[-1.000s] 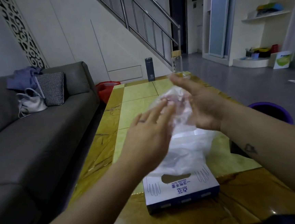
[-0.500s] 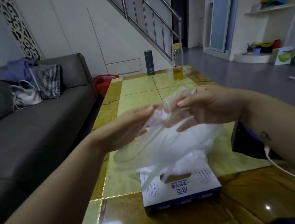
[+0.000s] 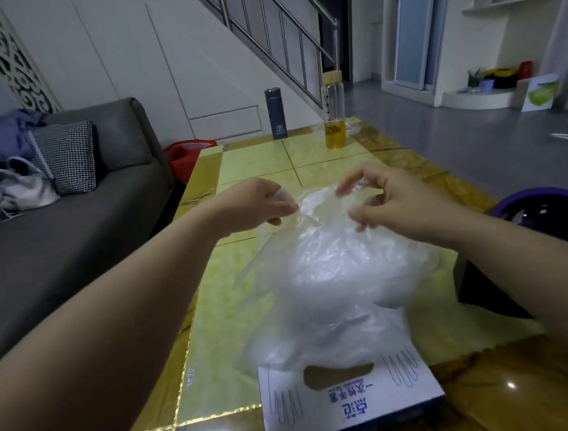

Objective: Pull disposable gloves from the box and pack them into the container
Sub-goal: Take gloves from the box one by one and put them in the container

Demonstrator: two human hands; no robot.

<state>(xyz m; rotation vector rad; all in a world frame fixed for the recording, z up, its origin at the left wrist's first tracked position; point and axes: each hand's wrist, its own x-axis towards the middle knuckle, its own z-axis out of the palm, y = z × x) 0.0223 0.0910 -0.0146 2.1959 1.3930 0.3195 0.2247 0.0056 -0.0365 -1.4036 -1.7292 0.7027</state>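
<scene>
Gloves [image 3: 343, 279]: a loose bunch of clear film held up just beyond the box [image 3: 350, 398], its lower end sagging onto the box's far edge above the slot.

Risks, as I judge them:
- The film is thin and slick, so a fingertip pinch could let it slide and spill across the table [image 3: 214, 341].
- The layers cling, so the bunch may come apart unevenly when carried.
- The box is light and could shift if any film is caught in the slot.

Look: translucent and crinkled, milky where layers stack. Single gloves are not separable by eye.

- **Left hand** [image 3: 254, 204]: above the box's left side, pinching the top edge between thumb and fingertips.
- **Right hand** [image 3: 388, 202]: above the right side, fingers curled, thumb and forefinger apparently nipping film. Contact is hard to read through the plastic.
- **Box:** white and blue, lying flat, oval slot up and dark.

Right of the box are a dark block [image 3: 482, 294] and a purple-rimmed bucket [image 3: 531, 193]. I cannot tell which is the container. Far beyond the box stand a flask [image 3: 275, 113] and a bottle [image 3: 333, 111].
</scene>
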